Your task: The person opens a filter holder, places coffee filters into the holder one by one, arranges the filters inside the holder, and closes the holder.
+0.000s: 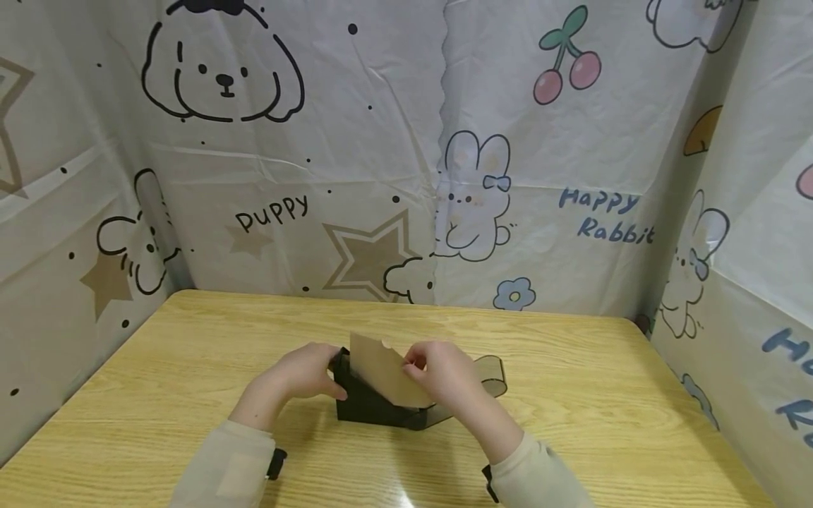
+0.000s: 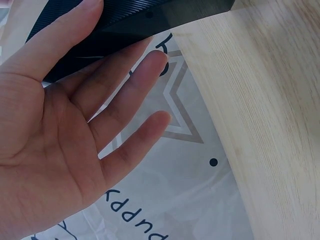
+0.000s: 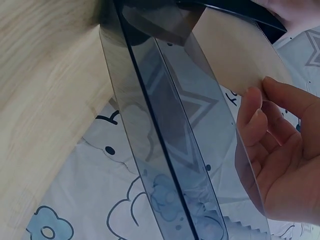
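Near the middle of the table stands a black box with a sloping top (image 1: 365, 401); its ribbed side (image 2: 127, 12) shows in the left wrist view. My left hand (image 1: 311, 372) holds the box's left end, thumb on the near side, with the other fingers spread loosely past its edge. A tan sheet (image 1: 381, 370), paper or thin card, stands up out of the box. My right hand (image 1: 438, 370) pinches its right edge between thumb and fingertips. A smoky see-through lid (image 1: 492, 374) with a rounded end reaches out to the right, partly behind my right hand.
The wood-grain table (image 1: 571, 423) extends on all sides of the box. Behind it and at both sides hangs a white printed cloth (image 1: 381, 141) with cartoon animals. Dark straps (image 1: 276, 463) sit at both wrists.
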Tool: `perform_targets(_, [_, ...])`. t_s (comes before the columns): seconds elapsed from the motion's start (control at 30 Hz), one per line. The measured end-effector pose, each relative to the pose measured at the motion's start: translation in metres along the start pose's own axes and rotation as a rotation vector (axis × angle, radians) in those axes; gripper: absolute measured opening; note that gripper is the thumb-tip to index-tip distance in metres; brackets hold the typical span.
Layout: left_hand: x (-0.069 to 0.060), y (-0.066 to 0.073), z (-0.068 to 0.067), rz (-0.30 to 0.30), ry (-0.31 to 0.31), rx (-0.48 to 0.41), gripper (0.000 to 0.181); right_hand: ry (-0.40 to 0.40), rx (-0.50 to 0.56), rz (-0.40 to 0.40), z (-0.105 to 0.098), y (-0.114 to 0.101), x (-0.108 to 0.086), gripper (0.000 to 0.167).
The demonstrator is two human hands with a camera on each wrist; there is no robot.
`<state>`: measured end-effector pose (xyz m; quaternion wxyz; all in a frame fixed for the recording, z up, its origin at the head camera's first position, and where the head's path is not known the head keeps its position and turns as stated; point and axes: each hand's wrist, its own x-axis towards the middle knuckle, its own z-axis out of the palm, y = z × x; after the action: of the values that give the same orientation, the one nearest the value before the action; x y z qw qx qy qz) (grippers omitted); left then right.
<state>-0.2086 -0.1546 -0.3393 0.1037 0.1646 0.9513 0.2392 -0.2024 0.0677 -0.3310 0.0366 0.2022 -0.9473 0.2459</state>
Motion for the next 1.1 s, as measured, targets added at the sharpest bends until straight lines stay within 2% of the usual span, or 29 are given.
perform_targets(0.53, [0.001,-0.002,0.001,-0.003,0.001,-0.019,0.035,-0.018,-0.053,-0.014,0.013,-0.002,-0.001,0.008])
perform_targets(0.8, [0.001,-0.001,0.001,-0.012,0.002,-0.020,0.043,-0.023,-0.092,-0.020,0.019,-0.001,-0.001,0.009])
perform_targets(1.1, [0.001,-0.002,0.002,-0.006,0.002,-0.027,0.029,-0.046,-0.089,0.003,0.022,0.000,-0.001,0.008])
